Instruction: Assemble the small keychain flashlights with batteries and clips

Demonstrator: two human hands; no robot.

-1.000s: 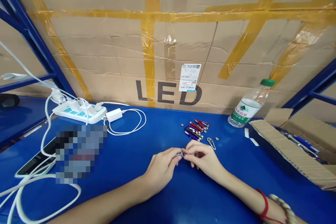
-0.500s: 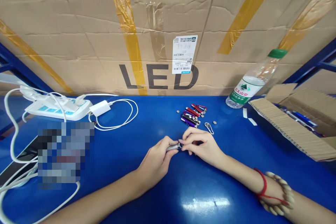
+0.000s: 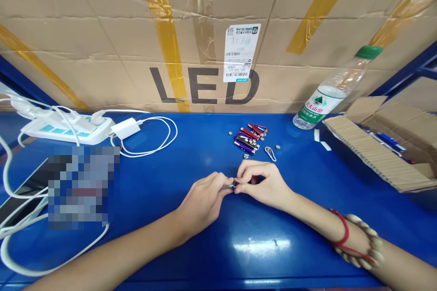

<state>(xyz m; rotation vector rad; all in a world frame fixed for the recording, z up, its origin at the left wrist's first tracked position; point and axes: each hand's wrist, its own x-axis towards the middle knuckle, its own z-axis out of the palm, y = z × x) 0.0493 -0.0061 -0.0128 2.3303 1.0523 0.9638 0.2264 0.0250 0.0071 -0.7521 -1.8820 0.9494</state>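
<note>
Apparently we are midway, our left hand (image 3: pixel 204 195) gripping a slim grey metal tube (image 3: pixel 226 187) and our right hand (image 3: pixel 264 185) pinching its end, nearer us than the red, black and purple metal cylinders (image 3: pixel 246 141), whose completion we cannot tell.

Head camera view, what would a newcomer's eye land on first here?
Probably the bold black "LED" lettering on the huge taped cardboard carton behind the blue table. Next, front and centre, the left hand grips a small grey tube, with the right hand's fingertips at its end. Beyond them lie what look like red, black and purple keychain flashlights.
</note>
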